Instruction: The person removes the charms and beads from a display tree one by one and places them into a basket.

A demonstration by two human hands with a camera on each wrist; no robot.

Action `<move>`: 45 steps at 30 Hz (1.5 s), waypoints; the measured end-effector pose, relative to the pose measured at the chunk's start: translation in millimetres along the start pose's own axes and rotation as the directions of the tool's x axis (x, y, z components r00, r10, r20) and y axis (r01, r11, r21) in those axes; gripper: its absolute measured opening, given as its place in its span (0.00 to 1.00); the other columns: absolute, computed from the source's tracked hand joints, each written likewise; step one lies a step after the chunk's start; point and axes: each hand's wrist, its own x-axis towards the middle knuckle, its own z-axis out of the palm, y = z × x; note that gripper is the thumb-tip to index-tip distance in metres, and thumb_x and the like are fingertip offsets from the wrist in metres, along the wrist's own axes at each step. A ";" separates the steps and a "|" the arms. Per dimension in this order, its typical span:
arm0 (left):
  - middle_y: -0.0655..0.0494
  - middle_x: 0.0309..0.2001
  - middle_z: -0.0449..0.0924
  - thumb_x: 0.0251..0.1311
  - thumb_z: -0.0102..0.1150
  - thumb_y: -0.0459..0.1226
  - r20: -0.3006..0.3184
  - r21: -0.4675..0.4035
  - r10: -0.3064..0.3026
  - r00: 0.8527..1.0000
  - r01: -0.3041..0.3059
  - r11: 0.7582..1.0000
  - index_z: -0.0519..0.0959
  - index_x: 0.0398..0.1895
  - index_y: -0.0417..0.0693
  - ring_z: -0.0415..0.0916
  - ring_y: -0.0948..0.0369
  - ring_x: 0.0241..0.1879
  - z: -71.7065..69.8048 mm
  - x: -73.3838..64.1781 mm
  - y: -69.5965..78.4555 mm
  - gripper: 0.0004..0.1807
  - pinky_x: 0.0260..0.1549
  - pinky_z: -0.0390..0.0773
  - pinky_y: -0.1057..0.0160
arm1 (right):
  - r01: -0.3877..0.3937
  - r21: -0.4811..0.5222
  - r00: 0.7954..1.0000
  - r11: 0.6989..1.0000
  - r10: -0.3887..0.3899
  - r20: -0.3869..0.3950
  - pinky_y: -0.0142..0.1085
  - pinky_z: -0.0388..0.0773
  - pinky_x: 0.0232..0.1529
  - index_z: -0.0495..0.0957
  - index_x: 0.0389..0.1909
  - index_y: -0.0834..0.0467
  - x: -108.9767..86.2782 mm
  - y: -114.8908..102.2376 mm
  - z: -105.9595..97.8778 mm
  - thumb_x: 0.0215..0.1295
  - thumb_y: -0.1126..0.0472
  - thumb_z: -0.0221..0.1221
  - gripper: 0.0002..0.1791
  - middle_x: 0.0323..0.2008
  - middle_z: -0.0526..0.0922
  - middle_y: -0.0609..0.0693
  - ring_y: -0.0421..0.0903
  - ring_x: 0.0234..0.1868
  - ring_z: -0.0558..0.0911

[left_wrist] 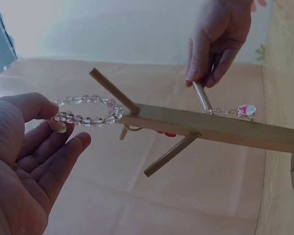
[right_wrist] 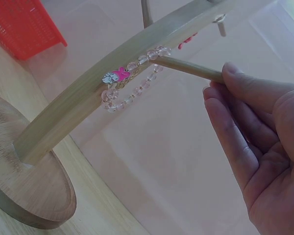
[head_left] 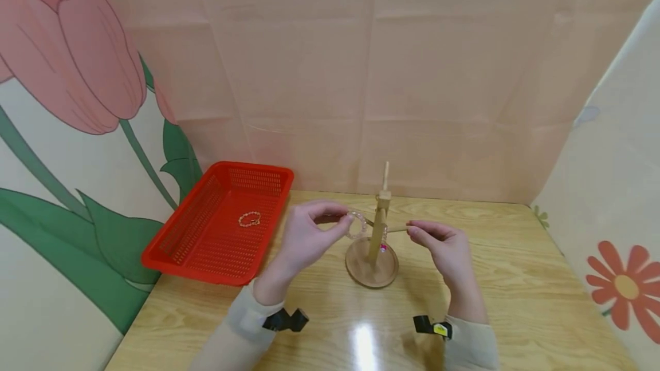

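Observation:
My left hand (left_wrist: pixel 34 147) pinches a bracelet of clear pinkish beads (left_wrist: pixel 88 120) between thumb and fingers; its loop hangs beside the top of a wooden jewelry stand (head_left: pixel 378 233). In the left wrist view the loop's far side overlaps the base of an upper peg (left_wrist: pixel 112 90). My right hand (head_left: pixel 440 248) pinches the end of a side peg (right_wrist: pixel 193 69) with thumb and forefinger. On that peg hangs another beaded bracelet (right_wrist: pixel 139 90) with a pink and white charm (right_wrist: pixel 116 76), lying against the post. A lower peg (left_wrist: pixel 171 154) carries nothing.
Left of the stand, a red plastic basket (head_left: pixel 283 205) holds one beaded bracelet (head_left: pixel 250 219). The stand's round base (head_left: pixel 373 279) rests on the wood-grain table (head_left: pixel 515 279). Something small and red (right_wrist: pixel 187 41) shows behind the post. A pink cloth backdrop (head_left: pixel 412 102) rises behind the table.

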 end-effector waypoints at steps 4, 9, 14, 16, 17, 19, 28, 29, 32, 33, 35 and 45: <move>0.53 0.38 0.92 0.62 0.75 0.28 -0.006 -0.007 -0.005 1.000 0.005 1.000 0.92 0.40 0.41 0.90 0.59 0.38 -1.9 -1.0 -2.8 0.05 0.44 0.89 0.58 | 0.003 0.013 1.000 1.000 -0.003 -0.001 0.31 0.85 0.51 0.87 0.54 0.70 -1.1 -0.4 -0.7 0.70 0.58 0.72 0.20 0.45 0.92 0.44 0.44 0.46 0.91; 0.53 0.38 0.92 0.63 0.76 0.29 -0.014 -0.009 -0.015 1.000 0.015 1.000 0.92 0.41 0.42 0.89 0.59 0.38 -3.7 -2.3 -6.9 0.05 0.43 0.89 0.58 | 0.006 0.035 1.000 0.999 -0.006 -0.002 0.32 0.86 0.50 0.86 0.54 0.71 -1.7 -0.3 -2.1 0.70 0.60 0.72 0.20 0.45 0.92 0.45 0.41 0.45 0.91; 0.54 0.38 0.92 0.62 0.76 0.29 -0.025 -0.008 -0.024 0.999 0.024 1.000 0.92 0.41 0.42 0.89 0.59 0.38 -7.9 -3.8 -9.9 0.05 0.44 0.89 0.56 | 0.002 0.023 1.000 1.000 -0.002 -0.003 0.32 0.86 0.50 0.86 0.54 0.70 -2.2 -1.2 -1.5 0.70 0.59 0.72 0.20 0.45 0.92 0.45 0.41 0.45 0.91; 0.55 0.38 0.92 0.62 0.76 0.30 -0.028 -0.003 -0.031 0.999 0.031 1.000 0.92 0.41 0.43 0.89 0.59 0.38 -10.9 -5.2 -11.6 0.05 0.44 0.89 0.56 | -0.002 0.011 1.000 1.000 0.002 -0.003 0.32 0.85 0.50 0.87 0.54 0.70 -2.6 -1.8 -0.9 0.70 0.58 0.73 0.21 0.46 0.92 0.45 0.42 0.45 0.91; 0.55 0.39 0.92 0.62 0.76 0.30 -0.030 0.002 -0.033 0.999 0.033 0.999 0.92 0.41 0.43 0.89 0.59 0.38 -12.7 -6.0 -12.8 0.05 0.44 0.89 0.57 | -0.005 0.007 1.000 1.000 0.005 -0.002 0.32 0.85 0.51 0.87 0.55 0.69 -2.8 -2.1 -0.6 0.70 0.58 0.73 0.21 0.46 0.92 0.45 0.42 0.46 0.91; 0.57 0.39 0.92 0.62 0.76 0.30 -0.035 0.014 -0.042 0.999 0.042 0.999 0.92 0.41 0.44 0.89 0.60 0.38 -16.5 -7.8 -15.7 0.06 0.44 0.89 0.58 | -0.014 -0.001 1.000 1.000 0.014 -0.001 0.31 0.85 0.51 0.87 0.55 0.68 -3.2 -2.6 -0.2 0.70 0.57 0.73 0.21 0.46 0.92 0.45 0.43 0.46 0.91; 0.55 0.40 0.92 0.63 0.76 0.30 -0.048 0.036 -0.063 0.997 0.065 0.997 0.92 0.42 0.44 0.89 0.58 0.39 -28.8 -15.9 -25.9 0.06 0.45 0.89 0.57 | -0.023 -0.024 1.000 0.999 0.023 0.003 0.29 0.84 0.52 0.87 0.55 0.67 -2.5 -5.2 -0.1 0.70 0.55 0.73 0.22 0.47 0.92 0.45 0.43 0.46 0.91; 0.55 0.40 0.92 0.63 0.76 0.30 -0.048 0.035 -0.070 0.996 0.071 0.997 0.92 0.42 0.43 0.89 0.58 0.39 -29.3 -16.7 -27.0 0.06 0.45 0.89 0.57 | -0.021 -0.021 1.000 1.000 0.021 0.004 0.30 0.84 0.52 0.87 0.55 0.67 -2.3 -5.3 -0.1 0.70 0.55 0.73 0.22 0.47 0.92 0.45 0.43 0.46 0.91; 0.54 0.40 0.92 0.63 0.77 0.30 -0.052 0.032 -0.094 0.994 0.096 0.995 0.92 0.41 0.43 0.89 0.58 0.39 -31.1 -19.1 -28.4 0.06 0.45 0.89 0.57 | -0.012 -0.014 1.000 1.000 0.012 0.009 0.31 0.85 0.51 0.87 0.55 0.68 -1.6 -5.1 0.1 0.70 0.55 0.73 0.22 0.47 0.92 0.46 0.42 0.46 0.91; 0.54 0.39 0.92 0.62 0.77 0.30 -0.055 0.034 -0.102 0.993 0.104 0.994 0.92 0.41 0.44 0.89 0.58 0.39 -32.0 -20.0 -28.9 0.05 0.45 0.89 0.57 | -0.010 -0.011 1.000 1.000 0.010 0.010 0.31 0.85 0.51 0.87 0.55 0.68 -1.5 -5.0 0.1 0.70 0.56 0.73 0.21 0.47 0.92 0.46 0.42 0.46 0.91; 0.55 0.39 0.92 0.63 0.77 0.31 -0.062 0.041 -0.112 0.992 0.114 0.993 0.92 0.41 0.44 0.89 0.58 0.39 -34.2 -21.6 -30.7 0.05 0.45 0.89 0.56 | -0.009 -0.005 1.000 1.000 0.009 0.011 0.31 0.85 0.51 0.87 0.55 0.68 -1.5 -4.8 0.1 0.70 0.56 0.73 0.21 0.47 0.92 0.46 0.42 0.45 0.91; 0.55 0.38 0.92 0.61 0.78 0.31 -0.095 0.079 -0.121 0.988 0.129 0.989 0.92 0.39 0.44 0.89 0.58 0.38 -46.3 -27.7 -40.3 0.05 0.44 0.89 0.54 | -0.006 0.000 1.000 1.000 0.006 0.007 0.32 0.85 0.51 0.87 0.54 0.68 -2.1 -4.4 -0.2 0.70 0.57 0.73 0.21 0.46 0.92 0.45 0.41 0.45 0.91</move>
